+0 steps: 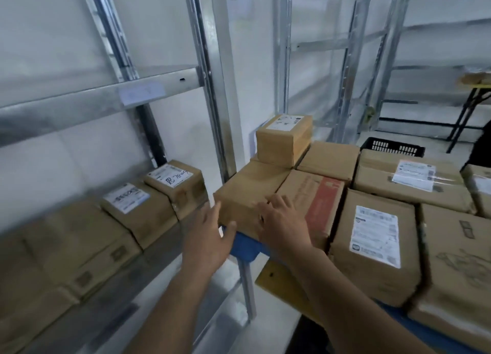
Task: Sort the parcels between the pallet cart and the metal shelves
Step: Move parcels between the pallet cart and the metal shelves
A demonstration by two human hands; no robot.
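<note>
Your hands were on a plain brown cardboard parcel (247,194) at the near left corner of the blue pallet cart (244,244). It showed no label on its top, only a crease along its face. Your right hand (279,220) lay flat on its top near the front edge, fingers straight and spread, gripping nothing. Your left hand (210,231) was open too, fingers extended against the parcel's left front corner, thumb low by the cart's edge.

Touching that parcel on the right sat a carton with a red printed panel (318,204); its print was too blurred to read. Behind it, a smaller box (285,141) stood on top of the stack, bearing a white shipping label. Further right, a tall parcel (372,244) carried a white label with a barcode, the text illegible, and a taped box (409,183) behind it had another label under glossy film.

On the galvanised metal shelf (164,252) to your left stood a row of cardboard parcels; the one at the far end (176,183) had a white label with handwriting that looked like "B 76007", though you could not be sure. A black slotted plastic crate (393,146) sat on the floor beyond the cart.
</note>
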